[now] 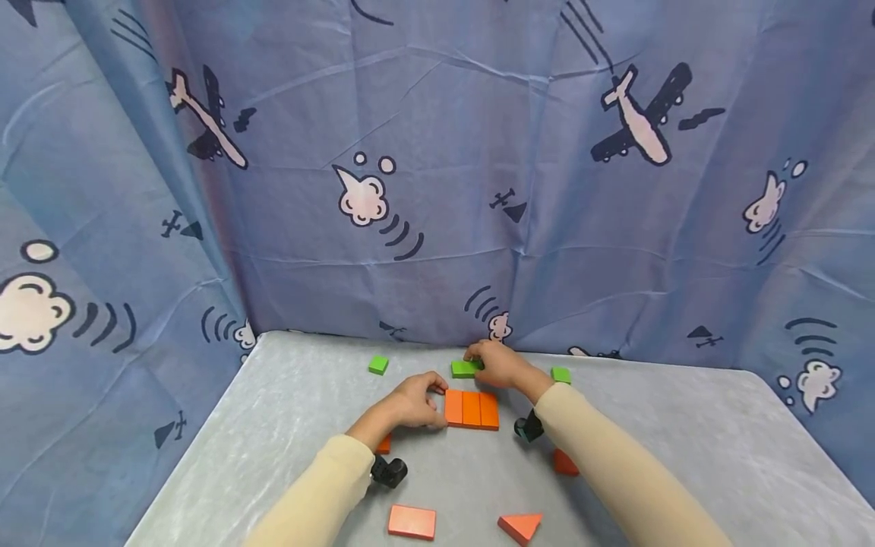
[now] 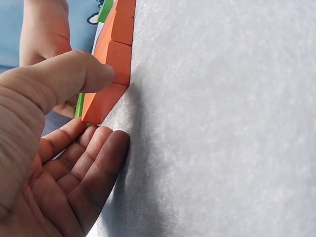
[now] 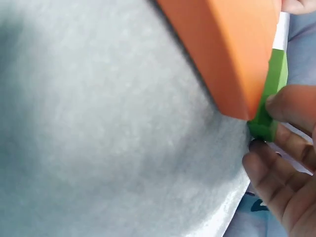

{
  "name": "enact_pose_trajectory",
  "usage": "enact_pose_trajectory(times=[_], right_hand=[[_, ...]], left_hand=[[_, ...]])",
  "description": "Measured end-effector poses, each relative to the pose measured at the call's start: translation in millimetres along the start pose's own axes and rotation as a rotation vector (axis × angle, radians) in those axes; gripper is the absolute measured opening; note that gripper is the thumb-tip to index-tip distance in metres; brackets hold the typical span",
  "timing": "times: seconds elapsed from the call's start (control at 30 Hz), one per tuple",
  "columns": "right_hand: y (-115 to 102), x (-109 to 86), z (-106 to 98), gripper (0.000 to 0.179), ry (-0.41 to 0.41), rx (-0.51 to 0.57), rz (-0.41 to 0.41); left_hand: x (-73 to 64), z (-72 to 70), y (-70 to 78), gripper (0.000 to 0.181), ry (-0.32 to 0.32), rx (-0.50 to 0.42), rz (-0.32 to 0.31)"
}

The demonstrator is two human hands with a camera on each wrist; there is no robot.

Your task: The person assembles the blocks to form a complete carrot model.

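Three orange rectangular blocks (image 1: 472, 410) lie side by side on the table, forming one row. At the row's left end my left hand (image 1: 413, 400) holds the leftmost orange block (image 1: 454, 408). Its thumb (image 2: 101, 76) touches the near face, and the other fingers bend round toward the end and far side. Just behind the row lies a green block (image 1: 463, 369). My right hand (image 1: 497, 363) pinches that green block's right end, with the thumb (image 3: 284, 106) on the near side. The far fingers are partly hidden.
Small green blocks lie at back left (image 1: 378, 365) and back right (image 1: 560, 375). Nearer are a red-orange rectangular block (image 1: 412, 522) and a triangular block (image 1: 521, 526). My arms partly cover an orange block (image 1: 384, 445) and a red block (image 1: 564, 462). A blue curtain (image 1: 437, 190) hangs behind.
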State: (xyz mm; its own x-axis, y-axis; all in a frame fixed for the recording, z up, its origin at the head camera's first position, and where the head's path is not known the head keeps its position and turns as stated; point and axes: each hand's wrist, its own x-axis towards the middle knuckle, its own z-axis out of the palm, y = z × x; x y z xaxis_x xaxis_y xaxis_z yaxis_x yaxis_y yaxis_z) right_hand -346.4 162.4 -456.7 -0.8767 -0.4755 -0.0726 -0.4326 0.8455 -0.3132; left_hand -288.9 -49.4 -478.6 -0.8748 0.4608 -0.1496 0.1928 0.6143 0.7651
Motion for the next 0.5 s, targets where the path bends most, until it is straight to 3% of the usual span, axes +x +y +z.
enact_pose_trajectory(times=[0.2, 0.33, 0.5], right_hand=[[6, -4.7, 0, 0.031, 0.000, 0.065, -0.031], [6, -11.7, -2, 0.028, -0.054, 0.137, -0.037], [4, -17.3, -5, 0.025, -0.107, 0.133, -0.058]], left_hand=[[1.8, 0.3, -2.2, 0.052, 0.000, -0.015, -0.001], [1.2, 0.7, -2.4, 0.053, 0.002, -0.031, 0.007], [0.9, 1.0, -2.7, 0.053, -0.002, -0.029, 0.002]])
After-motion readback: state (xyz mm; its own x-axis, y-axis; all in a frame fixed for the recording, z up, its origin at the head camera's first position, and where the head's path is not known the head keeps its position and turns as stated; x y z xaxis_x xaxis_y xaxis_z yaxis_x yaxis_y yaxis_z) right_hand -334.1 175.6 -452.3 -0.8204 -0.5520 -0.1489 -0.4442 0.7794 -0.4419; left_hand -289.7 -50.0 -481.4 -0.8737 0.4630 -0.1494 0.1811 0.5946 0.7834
